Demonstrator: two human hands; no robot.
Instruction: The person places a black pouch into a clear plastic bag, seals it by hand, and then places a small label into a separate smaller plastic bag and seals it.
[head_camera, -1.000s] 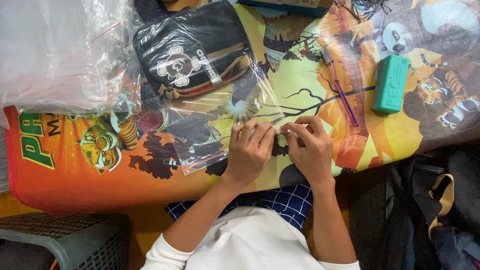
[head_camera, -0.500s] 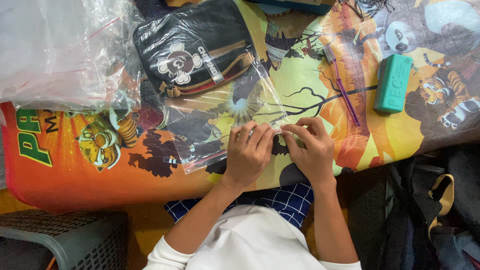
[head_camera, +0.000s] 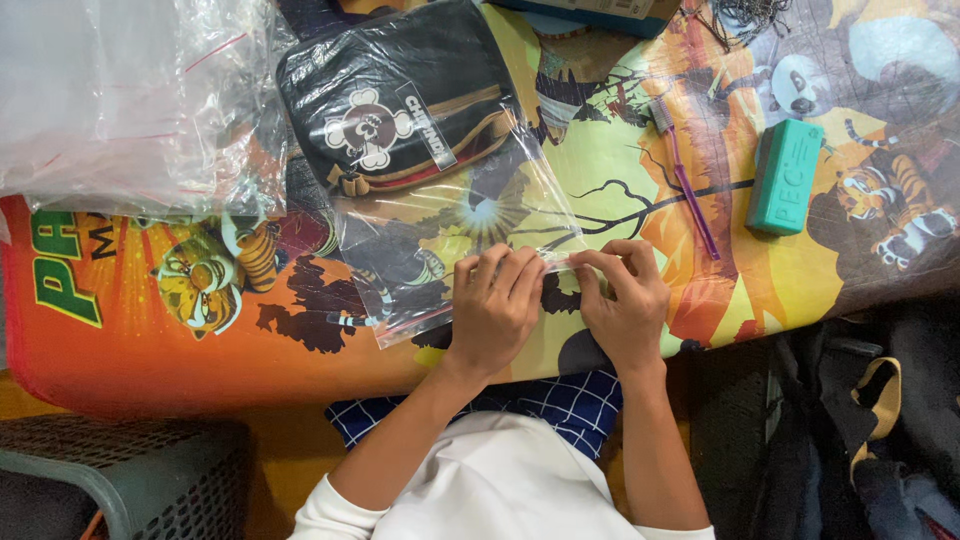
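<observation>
A clear plastic bag (head_camera: 455, 215) lies on the cartoon-printed tablecloth (head_camera: 150, 320), with a black pouch (head_camera: 400, 110) bearing a skull patch and striped band inside its far end. My left hand (head_camera: 495, 305) and my right hand (head_camera: 620, 295) sit side by side at the bag's near edge. Both pinch the bag's open end strip between fingers and thumbs. The fingertips hide the strip itself.
A pile of clear plastic bags (head_camera: 130, 100) fills the far left. A purple toothbrush (head_camera: 685, 180) and a teal rectangular block (head_camera: 785, 175) lie to the right. A grey basket (head_camera: 110, 480) stands at lower left, a dark bag (head_camera: 860, 430) at lower right.
Both hands stay pinched on the bag's near edge. They have barely shifted; the bag and pouch lie as before.
</observation>
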